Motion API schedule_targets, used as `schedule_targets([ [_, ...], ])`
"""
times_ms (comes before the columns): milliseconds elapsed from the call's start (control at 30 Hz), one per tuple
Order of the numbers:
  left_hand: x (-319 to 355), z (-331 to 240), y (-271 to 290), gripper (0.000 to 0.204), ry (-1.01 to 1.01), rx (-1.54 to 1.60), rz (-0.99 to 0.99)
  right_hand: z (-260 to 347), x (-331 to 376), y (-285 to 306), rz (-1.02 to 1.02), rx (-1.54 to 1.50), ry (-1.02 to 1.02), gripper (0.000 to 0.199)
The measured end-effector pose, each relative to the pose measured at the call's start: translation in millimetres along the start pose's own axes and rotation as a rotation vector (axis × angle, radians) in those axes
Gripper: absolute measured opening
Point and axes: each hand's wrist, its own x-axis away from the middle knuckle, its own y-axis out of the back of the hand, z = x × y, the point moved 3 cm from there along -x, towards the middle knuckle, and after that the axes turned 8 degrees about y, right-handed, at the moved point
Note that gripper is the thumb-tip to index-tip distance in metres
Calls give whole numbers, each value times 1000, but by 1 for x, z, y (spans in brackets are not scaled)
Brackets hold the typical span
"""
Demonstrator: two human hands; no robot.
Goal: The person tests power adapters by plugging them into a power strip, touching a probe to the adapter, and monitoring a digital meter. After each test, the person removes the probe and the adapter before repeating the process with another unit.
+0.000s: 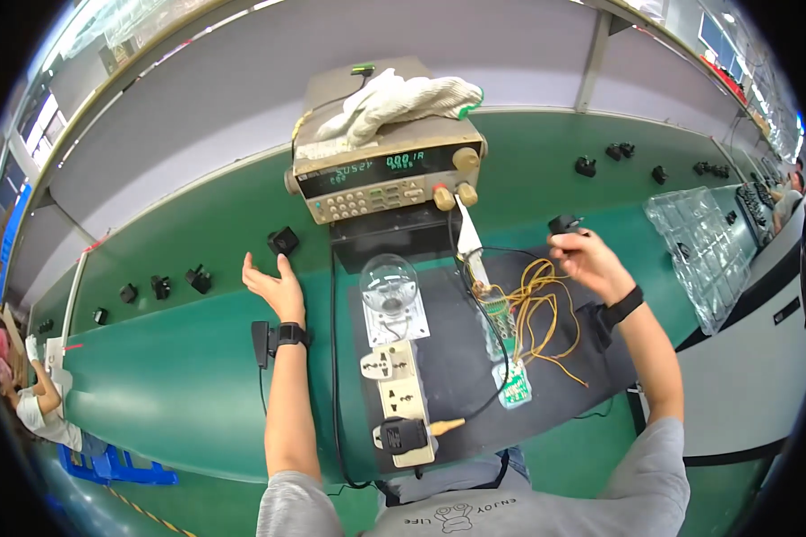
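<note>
On a long green tabletop [197, 376] lined with small black plug adapters, the person's right hand [591, 259] pinches one small black plastic adapter [562, 224] above a tangle of yellow wires [537, 304]. The left hand [273, 286], grip apart and empty, hovers near another black adapter [283, 240] beside the beige bench power supply [385, 174].

We see a power supply [385, 174] at the bench's [197, 358] back edge, gloves [403, 100] on top, a bulb [389, 282], power strip [399, 387], yellow wires [537, 309] and a plastic tray [703, 246] at right.
</note>
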Motion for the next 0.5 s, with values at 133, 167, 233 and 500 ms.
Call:
schedule_targets([
  [133, 12, -2, 14, 50, 33, 84, 143, -12, 32, -63, 152, -254, 38, 55],
  [167, 17, 0, 18, 46, 43, 107, 131, -11, 36, -76, 237, -344, 25, 56],
  [233, 23, 2, 26, 46, 119, 152, 151, -2, 43, -112, 273, -367, 8, 56],
  [500, 64, -26, 64, 38, 133, 260, 250, -35, 83, -190, 646, 763, 579, 67],
])
